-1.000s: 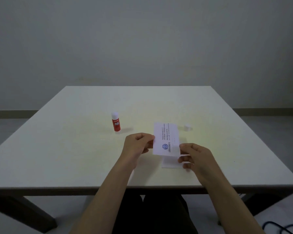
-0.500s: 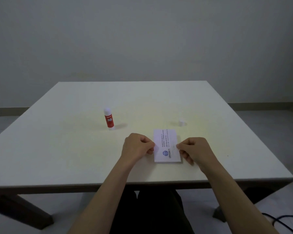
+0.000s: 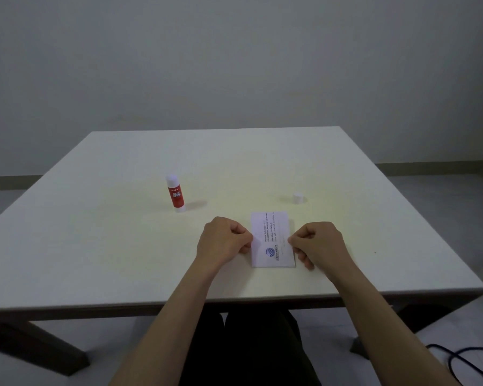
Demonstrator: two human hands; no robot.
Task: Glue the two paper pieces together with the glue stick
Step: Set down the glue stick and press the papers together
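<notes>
A white printed paper piece point(image 3: 272, 238) with a blue logo lies flat on the table, covering the second piece, of which only a thin edge shows at the right and bottom. My left hand point(image 3: 223, 240) pinches its left edge, fingers curled. My right hand point(image 3: 318, 243) pinches its right edge the same way. A red glue stick point(image 3: 175, 194) stands upright, uncapped with its white tip showing, to the far left of the paper. Its white cap point(image 3: 298, 198) sits beyond the paper on the right.
The white table point(image 3: 123, 246) has its front edge just below my forearms. A black cable point(image 3: 463, 360) lies on the floor at the lower right. A plain wall stands behind the table.
The printed piece was held up above the second piece one second ago; both hands have lowered it flat onto that piece. The glue stick and cap have not moved on the table.
</notes>
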